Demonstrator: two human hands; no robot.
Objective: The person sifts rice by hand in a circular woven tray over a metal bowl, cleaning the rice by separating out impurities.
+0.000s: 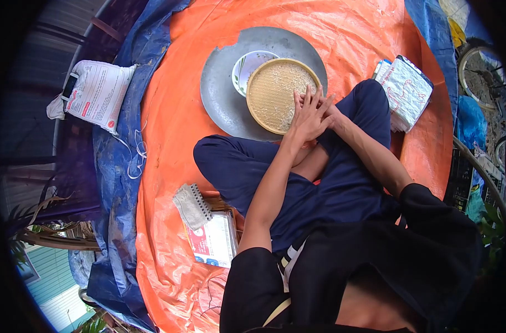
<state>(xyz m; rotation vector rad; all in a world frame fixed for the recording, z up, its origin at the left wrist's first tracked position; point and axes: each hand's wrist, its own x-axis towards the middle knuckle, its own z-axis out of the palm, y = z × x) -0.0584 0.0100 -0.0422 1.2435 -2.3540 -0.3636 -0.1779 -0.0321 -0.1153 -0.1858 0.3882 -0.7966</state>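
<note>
Two hands meet at four o'clock on the rim of a grain-strewn basket [272, 93] above a grey tray [218, 91]: left hand [306, 120], fingers spread, overlaps right hand [331, 115], its finger state unclear to me.

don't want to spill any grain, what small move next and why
I'd slide the right hand along the rim to steady the basket: it overlaps the bowl, loose grains lie across it, and both hands are bunched at one side.

Bright daylight leaves glare on the orange sheet [175, 166], while fisheye distortion bends the dark-rimmed edges.
</note>
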